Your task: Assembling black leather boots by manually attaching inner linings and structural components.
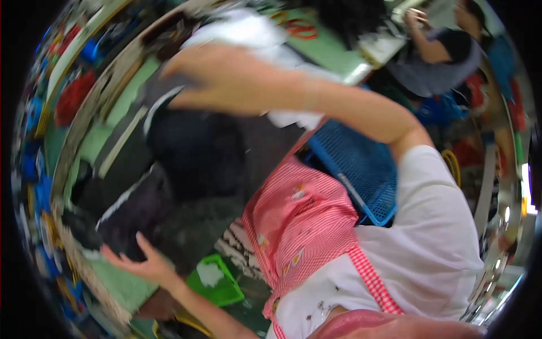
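Observation:
A black cloth piece (197, 147) with a pale curved edge lies over dark grey material on the work table. My right hand (226, 79), smeared by motion, is above its far end, thumb and fingers apart, the thumb beside the pale edge. Nothing shows between those fingers. My left hand (144, 264) is low at the left, fingers spread, next to a dark purplish cloth piece (135, 206) with a frayed light edge. Whether the left fingertips touch that cloth, I cannot tell. A narrow pale strip (121, 144) lies on the grey material.
A green tray (228, 285) with a white scrap sits near my left forearm. The blue plastic basket (355, 164) stands under my right arm. White material (243, 28) is piled at the far side. Another person (440, 59) sits at the upper right.

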The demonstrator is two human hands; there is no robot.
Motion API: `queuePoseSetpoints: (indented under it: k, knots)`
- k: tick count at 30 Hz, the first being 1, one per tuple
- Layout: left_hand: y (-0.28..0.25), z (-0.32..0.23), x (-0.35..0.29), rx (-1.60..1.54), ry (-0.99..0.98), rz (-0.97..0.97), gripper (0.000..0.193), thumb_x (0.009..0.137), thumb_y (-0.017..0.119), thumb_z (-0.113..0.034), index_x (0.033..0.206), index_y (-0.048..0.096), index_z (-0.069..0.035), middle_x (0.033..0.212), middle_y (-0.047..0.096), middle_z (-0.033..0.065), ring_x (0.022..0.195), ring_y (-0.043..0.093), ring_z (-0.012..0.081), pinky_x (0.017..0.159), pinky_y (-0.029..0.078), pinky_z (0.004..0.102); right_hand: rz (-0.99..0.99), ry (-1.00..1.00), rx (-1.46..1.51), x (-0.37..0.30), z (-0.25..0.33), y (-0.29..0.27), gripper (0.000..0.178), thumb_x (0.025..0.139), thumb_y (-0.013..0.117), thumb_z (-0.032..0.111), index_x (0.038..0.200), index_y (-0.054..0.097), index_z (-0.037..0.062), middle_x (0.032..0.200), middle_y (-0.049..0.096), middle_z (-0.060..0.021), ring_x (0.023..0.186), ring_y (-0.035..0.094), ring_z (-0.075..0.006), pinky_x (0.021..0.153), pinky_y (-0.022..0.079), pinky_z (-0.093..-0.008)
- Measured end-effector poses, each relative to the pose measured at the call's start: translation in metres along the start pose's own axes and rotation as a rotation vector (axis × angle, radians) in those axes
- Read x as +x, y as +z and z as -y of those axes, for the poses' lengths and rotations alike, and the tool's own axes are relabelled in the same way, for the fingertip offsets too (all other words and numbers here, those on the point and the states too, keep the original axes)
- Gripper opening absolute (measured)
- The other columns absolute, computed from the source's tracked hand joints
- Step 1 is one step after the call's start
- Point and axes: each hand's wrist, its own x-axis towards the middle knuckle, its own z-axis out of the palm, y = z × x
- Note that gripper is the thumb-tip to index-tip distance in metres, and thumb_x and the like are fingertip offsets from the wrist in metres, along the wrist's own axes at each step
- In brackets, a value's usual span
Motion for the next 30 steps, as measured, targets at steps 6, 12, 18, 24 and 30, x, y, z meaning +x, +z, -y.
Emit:
queuePoseSetpoints:
  k: [6, 12, 18, 24, 30]
  knots:
    - [0.021, -0.081, -0.02, -0.289, 0.527, 0.906, 0.065, 0.065, 0.067, 0.001, 0.128, 0.056, -0.011, 0.142, 0.046, 0.0157, 0.136, 0.039, 0.0379, 0.113, 0.028, 0.0528, 0.348, 0.395, 0.215, -0.04, -0.021, -0.02, 0.037, 0.09, 0.068, 0.034, 0.112, 0.064, 0.0053, 0.098, 0.068, -0.011, 0.085, 0.067, -0.0216, 0.076, 0.053, -0.0315]
    - [0.045, -0.078, -0.024, -0.278, 0.542, 0.815, 0.046, 0.059, 0.067, 0.001, 0.102, 0.071, -0.015, 0.138, 0.051, 0.0094, 0.133, 0.043, 0.0347, 0.109, 0.036, 0.056, 0.14, 0.081, 0.192, -0.05, 0.007, -0.003, 0.03, 0.078, 0.078, 0.015, 0.102, 0.061, 0.0082, 0.097, 0.063, -0.0076, 0.082, 0.065, -0.0227, 0.072, 0.054, -0.0324]
    - [0.049, -0.084, -0.019, -0.318, 0.503, 0.825, 0.043, 0.057, 0.068, 0.0, 0.098, 0.072, -0.014, 0.122, 0.057, 0.0105, 0.122, 0.05, 0.0349, 0.106, 0.041, 0.0552, 0.082, -0.068, -0.028, -0.051, 0.025, -0.009, 0.027, 0.068, 0.07, 0.002, 0.091, 0.059, 0.0101, 0.099, 0.059, -0.0053, 0.085, 0.06, -0.0258, 0.074, 0.052, -0.0344]
    - [0.049, -0.081, -0.018, -0.392, 0.405, 0.939, 0.033, 0.06, 0.069, -0.002, 0.09, 0.074, -0.014, 0.115, 0.06, 0.0084, 0.12, 0.051, 0.0337, 0.105, 0.041, 0.0542, 0.358, -0.109, 0.471, -0.053, 0.042, 0.009, 0.034, 0.072, 0.071, 0.008, 0.1, 0.051, 0.0033, 0.113, 0.061, -0.0173, 0.104, 0.061, -0.0338, 0.084, 0.052, -0.0402]
    - [0.052, -0.065, 0.037, -0.582, 0.367, 0.97, 0.021, 0.067, 0.058, 0.0, 0.084, 0.07, -0.005, 0.1, 0.066, 0.0086, 0.108, 0.058, 0.0309, 0.102, 0.041, 0.0461, 0.758, 0.559, 0.644, -0.057, -0.008, 0.018, 0.054, 0.083, 0.076, 0.017, 0.129, 0.054, 0.0009, 0.113, 0.065, -0.0143, 0.102, 0.061, -0.0217, 0.091, 0.05, -0.0327]
